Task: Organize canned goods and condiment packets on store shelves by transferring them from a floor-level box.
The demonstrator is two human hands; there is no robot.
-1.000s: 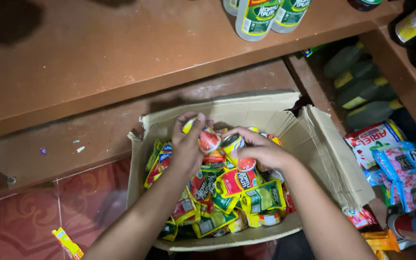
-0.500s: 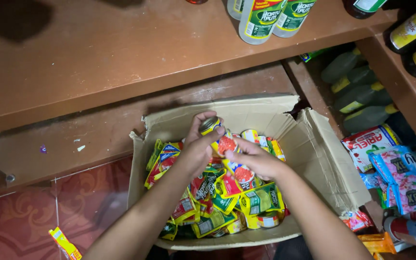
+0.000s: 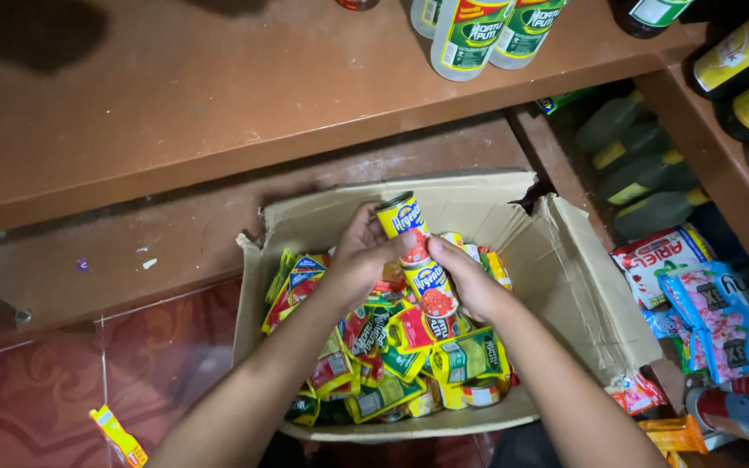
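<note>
both hands, left hand (image 3: 359, 260) and right hand (image 3: 470, 279), are clamped on small yellow-and-red metal cans (image 3: 416, 256) above a torn brown cardboard box (image 3: 556, 260). the cans look rigid, smooth, fairly heavy; best gripped around their sides.

A torn brown cardboard box (image 3: 565, 286) sits on the floor, packed with small cans and sachets (image 3: 374, 364) in green, red and yellow; two cans (image 3: 418, 260) with yellow, blue and red labels are raised above the heap — the left hand (image 3: 357, 256) and right hand (image 3: 470, 277) grip them; pink-and-blue packets (image 3: 721, 321) lie right of the box; clear bottles with green labels (image 3: 487, 30) stand on the shelf; a yellow sachet (image 3: 119, 436) lies on the floor.
</note>
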